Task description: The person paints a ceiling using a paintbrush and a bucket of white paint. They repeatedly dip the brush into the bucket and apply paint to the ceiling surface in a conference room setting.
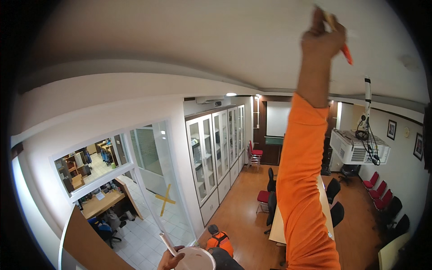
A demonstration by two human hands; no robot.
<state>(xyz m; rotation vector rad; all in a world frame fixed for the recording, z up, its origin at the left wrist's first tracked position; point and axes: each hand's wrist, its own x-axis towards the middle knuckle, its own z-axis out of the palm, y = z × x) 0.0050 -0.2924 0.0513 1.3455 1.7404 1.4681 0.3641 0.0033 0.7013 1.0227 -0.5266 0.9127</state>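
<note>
My right hand (325, 38), at the end of an orange sleeve, is raised to the white ceiling (189, 31). Its fingers are closed round a slim paintbrush (332, 22) with a yellowish middle and a red-orange handle end; the brush's tip is at the ceiling and partly blurred. Low in the view, my left hand (169, 259) grips the rim of a whitish paint bucket (202, 260), thumb over the edge. A pale stick (168, 244) rises beside that hand; whether it stands in the bucket or is held too, I cannot tell.
Below, a person in orange (220, 240) crouches on the wooden floor. A projector (360, 147) hangs from the ceiling at right. Under my right arm runs a long table (280, 225) with chairs around it. Glass-door cabinets (211, 157) and a glass partition (168, 180) stand left.
</note>
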